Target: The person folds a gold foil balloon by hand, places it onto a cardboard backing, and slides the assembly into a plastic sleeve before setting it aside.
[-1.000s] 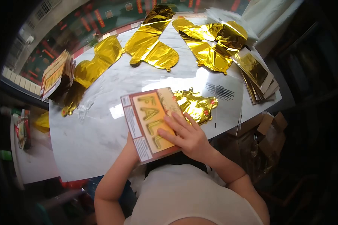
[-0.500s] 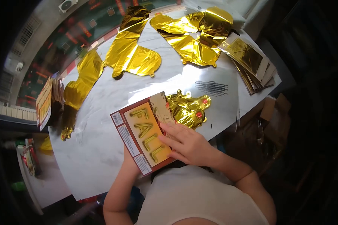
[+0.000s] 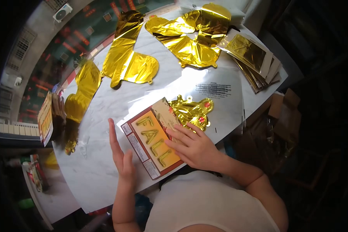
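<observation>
A printed card [image 3: 147,133] with "FALL" in gold balloon letters lies at the table's near edge. My right hand [image 3: 195,149] rests on its right side, fingers outstretched and pressing flat on it. To the left of the card, apart from it, my left hand [image 3: 122,156] is raised on edge with fingers straight and thumb out, holding nothing. Just beyond the right hand is a crumpled bunch of gold foil balloons [image 3: 187,108] with red spots, partly hidden by the card and hand.
Flat gold foil letter balloons [image 3: 133,63] spread across the marble-patterned table [image 3: 100,154]. Packaged foil sheets [image 3: 251,58] are stacked at the right, above a cardboard box [image 3: 284,104]. More printed cards [image 3: 46,120] stand at the left edge. A clear plastic bag [image 3: 224,79] with printed text lies near the middle.
My left hand has come out from under the card and moved left, opening. The card now lies down on the table, and my right hand stays on it.
</observation>
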`<control>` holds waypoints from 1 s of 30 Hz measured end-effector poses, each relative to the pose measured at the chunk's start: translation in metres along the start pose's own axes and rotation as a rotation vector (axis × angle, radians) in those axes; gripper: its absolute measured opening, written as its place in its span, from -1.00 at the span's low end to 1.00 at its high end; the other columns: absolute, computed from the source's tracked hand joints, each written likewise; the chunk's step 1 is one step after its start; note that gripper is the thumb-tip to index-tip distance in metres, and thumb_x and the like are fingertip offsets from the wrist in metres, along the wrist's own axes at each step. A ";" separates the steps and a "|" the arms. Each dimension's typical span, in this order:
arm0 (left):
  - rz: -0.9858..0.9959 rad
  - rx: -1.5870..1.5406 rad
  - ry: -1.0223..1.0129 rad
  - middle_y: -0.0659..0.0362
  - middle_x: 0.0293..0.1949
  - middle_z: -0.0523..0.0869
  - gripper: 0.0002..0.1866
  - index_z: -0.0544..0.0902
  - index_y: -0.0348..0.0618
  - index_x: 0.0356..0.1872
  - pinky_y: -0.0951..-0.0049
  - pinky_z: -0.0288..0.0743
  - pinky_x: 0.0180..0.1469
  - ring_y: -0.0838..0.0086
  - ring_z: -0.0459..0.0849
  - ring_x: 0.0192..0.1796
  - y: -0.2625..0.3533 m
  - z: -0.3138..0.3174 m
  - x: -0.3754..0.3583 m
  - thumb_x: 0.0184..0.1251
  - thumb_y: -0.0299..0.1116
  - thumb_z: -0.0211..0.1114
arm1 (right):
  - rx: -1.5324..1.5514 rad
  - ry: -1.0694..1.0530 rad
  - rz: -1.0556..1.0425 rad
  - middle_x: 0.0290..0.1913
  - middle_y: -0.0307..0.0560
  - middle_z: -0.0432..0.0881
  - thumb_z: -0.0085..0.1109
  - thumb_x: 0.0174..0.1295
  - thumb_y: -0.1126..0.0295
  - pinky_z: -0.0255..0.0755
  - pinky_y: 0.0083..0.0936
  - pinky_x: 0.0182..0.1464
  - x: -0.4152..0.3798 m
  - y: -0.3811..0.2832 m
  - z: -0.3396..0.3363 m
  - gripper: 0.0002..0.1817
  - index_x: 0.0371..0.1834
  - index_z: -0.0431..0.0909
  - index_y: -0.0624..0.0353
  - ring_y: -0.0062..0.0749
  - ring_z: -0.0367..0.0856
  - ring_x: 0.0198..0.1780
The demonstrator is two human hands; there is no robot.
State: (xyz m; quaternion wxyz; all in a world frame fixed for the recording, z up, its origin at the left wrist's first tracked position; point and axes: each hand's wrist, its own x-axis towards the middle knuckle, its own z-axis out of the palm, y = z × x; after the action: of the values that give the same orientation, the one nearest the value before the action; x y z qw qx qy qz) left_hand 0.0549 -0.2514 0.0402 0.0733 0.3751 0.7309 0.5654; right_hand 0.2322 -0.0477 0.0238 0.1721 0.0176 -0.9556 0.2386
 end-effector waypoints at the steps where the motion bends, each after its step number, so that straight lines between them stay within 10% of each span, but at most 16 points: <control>1: 0.077 0.304 -0.172 -0.14 0.76 0.04 -0.16 0.11 -0.27 0.72 -0.08 -0.11 0.72 0.04 0.02 0.78 0.009 -0.005 0.003 0.40 -0.32 0.07 | -0.006 -0.007 0.001 0.52 -0.09 0.53 0.33 0.38 0.31 0.22 -0.01 0.59 0.001 0.000 -0.001 -0.51 0.40 0.62 -0.04 -0.12 0.43 0.56; 5: 0.047 0.557 -0.584 -0.20 0.74 0.04 -0.14 0.18 -0.23 0.71 -0.15 -0.26 0.72 -0.04 0.03 0.77 0.036 0.020 0.011 0.47 -0.12 0.22 | -0.009 -0.020 -0.010 0.54 -0.07 0.50 0.32 0.39 0.31 0.22 -0.01 0.59 -0.001 0.002 -0.003 -0.49 0.43 0.60 -0.05 -0.11 0.42 0.57; 14: 0.209 0.858 -0.615 -0.15 0.67 0.23 -0.29 0.55 0.28 0.54 -0.19 0.02 0.63 -0.10 0.22 0.65 0.032 0.019 0.014 0.35 0.05 0.42 | 0.221 0.059 0.099 0.59 0.10 0.42 0.13 0.36 0.60 0.24 -0.09 0.59 -0.002 0.012 0.000 -0.44 0.47 0.49 0.31 0.04 0.39 0.57; 24: 0.261 0.616 -0.656 -0.10 0.69 0.22 -0.32 0.48 -0.23 0.45 -0.35 -0.19 0.68 -0.18 0.09 0.73 0.007 0.030 0.018 0.38 -0.09 0.31 | 0.340 0.059 0.116 0.49 0.22 0.49 0.16 0.26 0.68 0.33 -0.16 0.54 0.003 0.015 -0.004 -0.49 0.34 0.57 0.41 0.09 0.46 0.50; 30: 0.310 0.601 -0.595 -0.05 0.69 0.26 -0.34 0.47 -0.17 0.44 -0.32 -0.23 0.69 -0.15 0.09 0.73 0.002 0.033 0.014 0.34 -0.13 0.29 | 0.167 0.043 0.136 0.38 0.09 0.62 0.26 0.41 0.48 0.45 -0.18 0.43 0.037 0.050 -0.034 -0.61 0.30 0.65 0.22 0.03 0.56 0.40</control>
State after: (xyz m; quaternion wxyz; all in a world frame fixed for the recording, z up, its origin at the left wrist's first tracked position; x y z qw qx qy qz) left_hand 0.0628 -0.2171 0.0347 0.0824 0.6309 0.7452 0.1998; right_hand 0.2021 0.0140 0.0422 0.1740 -0.0382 -0.9273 0.3291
